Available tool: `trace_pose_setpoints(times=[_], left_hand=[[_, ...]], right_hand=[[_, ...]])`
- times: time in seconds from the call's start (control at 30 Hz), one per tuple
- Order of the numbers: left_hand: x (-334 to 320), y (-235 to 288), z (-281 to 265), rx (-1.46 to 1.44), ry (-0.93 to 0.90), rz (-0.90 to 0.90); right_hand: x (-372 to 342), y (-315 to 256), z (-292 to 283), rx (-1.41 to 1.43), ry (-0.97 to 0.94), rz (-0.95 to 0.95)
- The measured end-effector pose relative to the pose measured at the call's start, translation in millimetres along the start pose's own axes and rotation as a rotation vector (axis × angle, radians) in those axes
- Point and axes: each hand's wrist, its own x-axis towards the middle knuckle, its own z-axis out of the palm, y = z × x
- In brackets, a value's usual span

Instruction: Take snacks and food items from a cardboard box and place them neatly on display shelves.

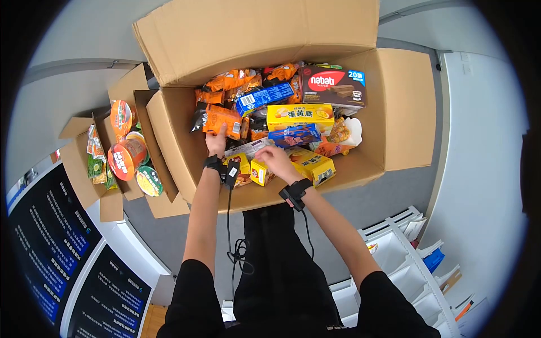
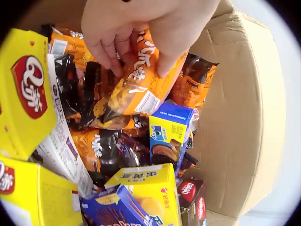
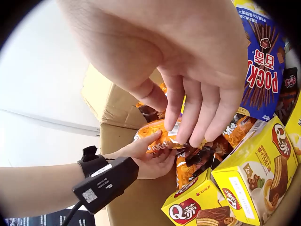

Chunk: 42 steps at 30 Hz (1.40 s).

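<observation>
Over in the big cardboard box (image 1: 373, 118), the left hand (image 1: 215, 142) pinches an orange snack bag (image 1: 223, 119) between thumb and fingers, among more orange packets (image 1: 231, 79). The right hand (image 1: 276, 161) hangs near it above some yellow boxes (image 1: 315, 167), fingers loosely bent, holding nothing I can see. I'd judge the grasp done and the letting-go left, since the bag hasn't yet left the box.

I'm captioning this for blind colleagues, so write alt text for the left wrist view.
A left hand grips an orange snack bag inside a cardboard box. More orange packets lie around it, with yellow cartons at the picture's left and a blue box at the bottom.
</observation>
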Motion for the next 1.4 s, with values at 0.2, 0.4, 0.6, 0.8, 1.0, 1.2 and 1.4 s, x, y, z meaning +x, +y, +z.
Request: trace_pose_setpoints(times=[0.2, 0.4, 0.6, 0.8, 1.0, 1.2, 1.4], left_hand=[[-85.5, 24.6, 7.9, 0.119, 0.079, 0.123], [-136.1, 36.8, 1.0, -0.064, -0.23, -0.143], [-175.6, 38.0, -15.0, 0.025, -0.253, 0.031], [-220.2, 76.2, -32.4, 0.075, 0.073, 0.079], [-257.3, 101.9, -51.9, -0.383, -0.612, -0.174], [-246.1, 36.1, -74.1, 0.062, -0.551, 0.051], [-341.8, 99.5, -106.9, -0.195, -0.743, -0.234]], right_hand=[[-15.8, -30.5, 28.0, -0.596, 0.241, -0.398], [-19.3, -37.7, 50.5, -0.687, 0.237, -0.493], [-36.8, -37.7, 39.5, -0.358, 0.179, -0.193], [-68.8, -51.0, 25.3, 0.041, 0.065, -0.161], [-134.8, -77.8, 28.5, 0.461, -0.133, -0.001], [-184.1, -56.6, 47.2, 0.069, 0.013, -0.033], [-255.8, -72.2, 81.0, -0.013, 0.088, -0.032]])
